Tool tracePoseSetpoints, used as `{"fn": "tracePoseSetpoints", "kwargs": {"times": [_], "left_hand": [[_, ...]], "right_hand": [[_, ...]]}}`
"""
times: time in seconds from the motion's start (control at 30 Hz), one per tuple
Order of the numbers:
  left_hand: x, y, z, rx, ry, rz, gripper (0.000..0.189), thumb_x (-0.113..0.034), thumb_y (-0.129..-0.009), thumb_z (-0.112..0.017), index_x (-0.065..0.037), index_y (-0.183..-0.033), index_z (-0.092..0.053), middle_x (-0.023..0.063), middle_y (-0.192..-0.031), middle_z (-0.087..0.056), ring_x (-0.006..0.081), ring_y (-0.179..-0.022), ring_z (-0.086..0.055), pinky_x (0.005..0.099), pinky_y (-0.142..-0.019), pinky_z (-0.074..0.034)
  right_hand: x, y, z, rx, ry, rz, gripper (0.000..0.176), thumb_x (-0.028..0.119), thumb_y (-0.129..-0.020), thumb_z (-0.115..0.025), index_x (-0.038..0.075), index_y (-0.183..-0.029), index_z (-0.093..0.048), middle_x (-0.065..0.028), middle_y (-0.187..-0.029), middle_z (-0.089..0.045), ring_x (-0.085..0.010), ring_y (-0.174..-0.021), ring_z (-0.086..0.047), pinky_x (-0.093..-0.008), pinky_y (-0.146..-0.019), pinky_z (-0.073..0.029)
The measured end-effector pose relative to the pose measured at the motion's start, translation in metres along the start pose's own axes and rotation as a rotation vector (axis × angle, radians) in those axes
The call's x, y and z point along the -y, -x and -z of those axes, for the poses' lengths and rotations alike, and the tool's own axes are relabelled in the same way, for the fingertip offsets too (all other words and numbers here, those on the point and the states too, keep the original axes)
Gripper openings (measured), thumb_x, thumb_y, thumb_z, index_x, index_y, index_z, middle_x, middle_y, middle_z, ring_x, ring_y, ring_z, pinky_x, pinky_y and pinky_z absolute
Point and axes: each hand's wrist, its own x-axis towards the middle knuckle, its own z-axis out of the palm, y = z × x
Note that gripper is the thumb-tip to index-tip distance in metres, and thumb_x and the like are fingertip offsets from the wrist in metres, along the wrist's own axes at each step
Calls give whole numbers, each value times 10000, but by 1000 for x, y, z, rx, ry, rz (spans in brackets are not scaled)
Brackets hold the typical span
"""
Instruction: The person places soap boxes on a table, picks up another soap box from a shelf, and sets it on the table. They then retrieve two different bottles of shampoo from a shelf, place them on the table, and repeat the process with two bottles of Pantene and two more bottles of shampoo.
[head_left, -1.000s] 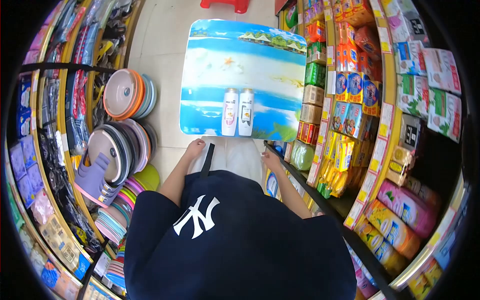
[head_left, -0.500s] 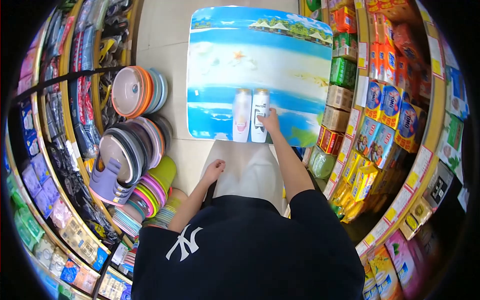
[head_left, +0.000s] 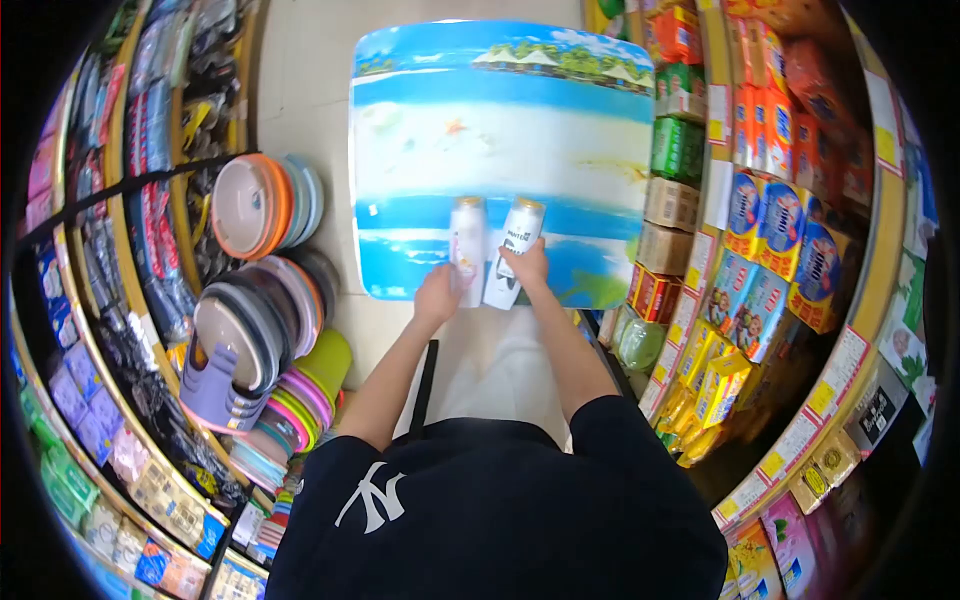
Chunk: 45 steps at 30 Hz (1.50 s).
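Two white shampoo bottles are at the near edge of a small table (head_left: 540, 140) printed with a beach scene. My right hand (head_left: 527, 264) grips the right one, a Pantene shampoo bottle (head_left: 521, 220) with a gold cap and dark print; its top leans to the right. My left hand (head_left: 437, 294) is closed around the lower left side of the other shampoo bottle (head_left: 467, 232), which has pinkish print, also a gold cap, and looks blurred. The fingertips of that hand are partly hidden against the bottle.
Stacked plastic basins (head_left: 246, 205) and a purple plastic container (head_left: 222, 395) stand left of the table. Shelves on the right hold boxed soaps (head_left: 672, 205) and OMO packs (head_left: 782, 230). Bagged goods (head_left: 160, 225) fill the left shelves.
My left hand has come up from near my lap to the left bottle. The right bottle has gone from straight to tilted in my right hand. The view has shifted slightly.
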Motion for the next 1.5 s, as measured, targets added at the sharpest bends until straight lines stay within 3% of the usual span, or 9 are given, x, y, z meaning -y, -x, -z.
{"fn": "tracePoseSetpoints", "kwargs": {"times": [0.17, 0.3, 0.53, 0.77, 0.83, 0.93, 1.17, 1.37, 1.5], "left_hand": [[-29, -39, -11, -106, 26, 103, 709, -247, -626, -619, -63, -1204, -253, 187, -1011, -446, 358, -930, -454, 442, -765, -403], [-26, -62, -49, -292, 103, 240, 854, -251, -563, -673, -79, -1243, -187, 204, -1007, -423, 367, -950, -437, 442, -768, -400], [-58, -73, -31, -318, 207, 424, 938, -207, -500, -691, -95, -1258, -151, 230, -1024, -392, 379, -916, -457, 433, -762, -407], [-52, -53, 2, -330, 390, 219, 878, -130, -488, -668, -51, -1222, -194, 214, -1017, -423, 352, -912, -472, 405, -770, -404], [-47, -43, 16, -291, 523, 77, 856, -101, -486, -661, -23, -1208, -208, 208, -1017, -433, 333, -926, -470, 393, -780, -399], [-28, -28, 32, -335, 408, -151, 843, -77, -477, -667, -1, -1191, -225, 189, -1021, -437, 304, -934, -469, 372, -795, -393], [-1, 38, 80, -154, 449, -348, 857, -72, -513, -690, -22, -1210, -194, 146, -995, -441, 242, -869, -490, 349, -756, -418], [5, 75, 125, -119, 777, -249, 724, -41, -614, -638, -29, -1197, -208, 111, -922, -447, 208, -773, -503, 329, -647, -456], [-3, 78, 164, 308, 1212, -125, 570, -218, -716, -578, -70, -1175, -274, 108, -819, -494, 224, -638, -535, 367, -518, -468]], "right_hand": [[-62, -6, 14, -42, -413, -5, 613, 286, -589, -697, -4, -1025, -378, -124, -901, -546, -238, -792, -561, -337, -705, -449], [-91, 14, 45, 215, -773, -134, 517, 278, -658, -662, 67, -1046, -392, -90, -956, -512, -199, -853, -529, -378, -682, -459], [-97, 51, 81, 355, -783, -293, 543, 285, -660, -656, 57, -1069, -381, -79, -987, -494, -191, -897, -509, -360, -684, -456], [-91, 67, 91, 303, -608, -179, 656, 262, -659, -666, 22, -1127, -272, -125, -1003, -471, -209, -939, -491, -378, -725, -448], [-82, 79, 96, 303, -865, -28, 634, 209, -648, -670, -27, -1103, -297, -144, -1010, -472, -221, -944, -485, -326, -833, -385], [-78, 90, 97, 287, -964, 15, 577, 155, -649, -664, -5, -1088, -326, -126, -975, -490, -206, -910, -498, -323, -789, -411], [-55, 122, 105, 321, -1106, 139, 502, 82, -657, -647, 44, -1068, -362, -73, -957, -499, -176, -885, -504, -322, -743, -430], [-21, 208, 109, 292, -1276, 150, 517, 106, -681, -626, 87, -1113, -342, -47, -983, -487, -179, -922, -495, -353, -771, -424], [-11, 268, 87, 261, -1486, 329, 549, 149, -698, -611, 96, -1161, -319, -52, -1006, -481, -166, -924, -494, -350, -751, -433]]}}
